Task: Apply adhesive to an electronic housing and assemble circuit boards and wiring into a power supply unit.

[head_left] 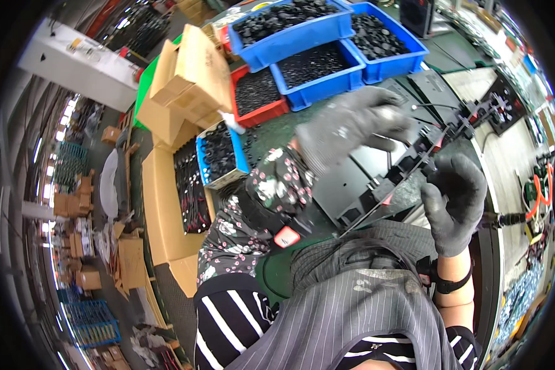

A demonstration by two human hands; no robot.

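Here, nearest of all, a grey pinstriped apron (351, 308) lies along the near edge of the green worktop (277, 132). The right hand (456, 206), grey-gloved, with a black strap (454, 285) at its wrist, is toward the right edge, fingers curled close together and thumb held apart; I cannot tell whether they touch anything. Just beside it, a long black strip of plastic parts (419, 151) slants from the near edge toward the far right corner, with small red bits along it. Dark flat panels (336, 197) lie next to the strip. The left hand (351, 126), also grey-gloved and partly blurred, reaches from a floral sleeve (228, 240) over the panels, fingers bent and thumb apart from them; whether they pinch a part, I cannot tell. Along the worktop's left edge, an open carton (157, 216) holds black and red pieces, beside a small blue-and-white box (239, 154) of black parts. Farther off, 1 red bin (262, 117) and 3 blue bins (327, 90) of small black pieces crowd the far edge, with a tall cardboard box (200, 74) at the far left corner. Beyond the left edge stands a blue crate (95, 324).
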